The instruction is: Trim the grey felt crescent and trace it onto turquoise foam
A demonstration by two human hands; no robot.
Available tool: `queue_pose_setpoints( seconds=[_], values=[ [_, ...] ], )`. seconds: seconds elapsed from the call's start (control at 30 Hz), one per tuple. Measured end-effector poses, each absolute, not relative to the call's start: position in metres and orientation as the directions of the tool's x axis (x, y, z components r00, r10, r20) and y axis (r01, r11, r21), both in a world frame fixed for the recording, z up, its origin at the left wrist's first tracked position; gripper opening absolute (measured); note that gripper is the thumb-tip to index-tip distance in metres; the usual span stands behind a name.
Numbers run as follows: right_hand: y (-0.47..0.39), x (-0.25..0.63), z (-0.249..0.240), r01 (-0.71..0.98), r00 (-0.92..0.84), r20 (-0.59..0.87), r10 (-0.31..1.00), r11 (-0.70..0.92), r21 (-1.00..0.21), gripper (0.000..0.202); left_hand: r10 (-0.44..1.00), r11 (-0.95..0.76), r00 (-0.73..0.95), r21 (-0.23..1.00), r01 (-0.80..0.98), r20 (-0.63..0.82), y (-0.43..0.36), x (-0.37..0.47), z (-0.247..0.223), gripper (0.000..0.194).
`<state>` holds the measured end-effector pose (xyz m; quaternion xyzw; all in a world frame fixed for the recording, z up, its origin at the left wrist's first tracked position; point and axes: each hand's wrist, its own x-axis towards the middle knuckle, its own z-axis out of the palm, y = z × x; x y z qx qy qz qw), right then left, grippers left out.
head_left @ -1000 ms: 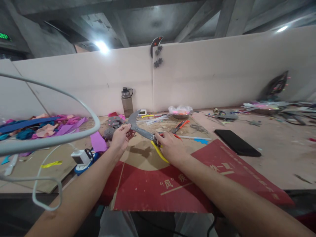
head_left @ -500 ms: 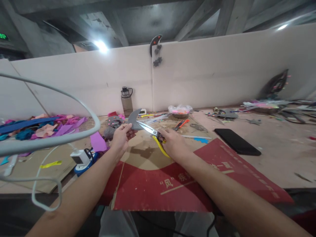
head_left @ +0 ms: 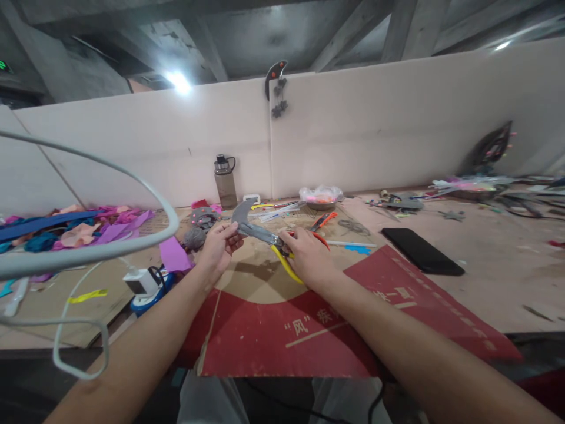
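Note:
My left hand point(head_left: 219, 247) pinches the lower end of a grey crescent-shaped piece point(head_left: 242, 213), whose curved tip points up and away. My right hand point(head_left: 311, 256) grips scissors point(head_left: 286, 268) with a yellow and a red handle loop. The handle loops are spread apart. Dull grey in this light, the blades point left and reach the crescent close to my left fingertips. Whether the crescent lies between the blades I cannot tell. Both hands are above a cardboard sheet point(head_left: 265, 341) with a red printed area, and a shadow falls on its tan part.
Behind the hands are a bottle point(head_left: 226, 184), a bowl with a plastic bag point(head_left: 321, 197) and an orange utility knife point(head_left: 324, 221). A black phone point(head_left: 421, 251) lies right. Left are coloured scraps point(head_left: 79, 232), a charger point(head_left: 143, 281) and a thick white cable point(head_left: 145, 182) close to the camera.
The scissor handles have spread and the red loop now shows. The blades have lost their bright glint. The crescent has tilted slightly in my left hand.

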<state>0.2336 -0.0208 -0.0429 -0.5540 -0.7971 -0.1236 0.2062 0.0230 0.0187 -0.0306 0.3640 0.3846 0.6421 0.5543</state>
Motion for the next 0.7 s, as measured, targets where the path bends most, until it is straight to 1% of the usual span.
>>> queue_pose_setpoints(
  seconds=[0.2, 0.33, 0.4, 0.47, 0.5, 0.6, 0.7],
  values=[
    [-0.020, 0.231, -0.049, 0.934, -0.328, 0.470, 0.819, 0.355, 0.035, 0.030, 0.990, -0.074, -0.138, 0.891, -0.448, 0.013, 0.023, 0.021, -0.035, 0.008],
    [-0.019, 0.229, -0.050, 0.933, -0.334, 0.446, 0.830, 0.360, 0.029, 0.034, 0.989, -0.059, -0.146, 0.897, -0.439, -0.007, 0.023, 0.022, -0.035, 0.006],
    [-0.019, 0.230, -0.049, 0.930, -0.333, 0.430, 0.839, 0.369, 0.000, 0.034, 0.990, -0.051, -0.143, 0.901, -0.430, -0.013, 0.023, 0.022, -0.034, 0.004],
    [-0.019, 0.232, -0.048, 0.920, -0.325, 0.418, 0.848, 0.385, -0.066, 0.033, 0.990, -0.058, -0.142, 0.910, -0.411, -0.001, 0.023, 0.022, -0.033, 0.004],
    [-0.019, 0.233, -0.048, 0.912, -0.314, 0.414, 0.854, 0.392, -0.118, 0.031, 0.990, -0.068, -0.143, 0.915, -0.397, 0.012, 0.023, 0.022, -0.033, 0.006],
    [-0.014, 0.240, -0.048, 0.863, -0.224, 0.442, 0.868, 0.388, -0.324, 0.027, 0.986, -0.113, -0.155, 0.928, -0.355, 0.060, 0.024, 0.021, -0.033, 0.014],
    [-0.006, 0.247, -0.050, 0.744, -0.132, 0.516, 0.847, 0.428, -0.514, 0.030, 0.984, -0.148, -0.150, 0.926, -0.349, 0.101, 0.023, 0.020, -0.035, 0.021]
  ],
)
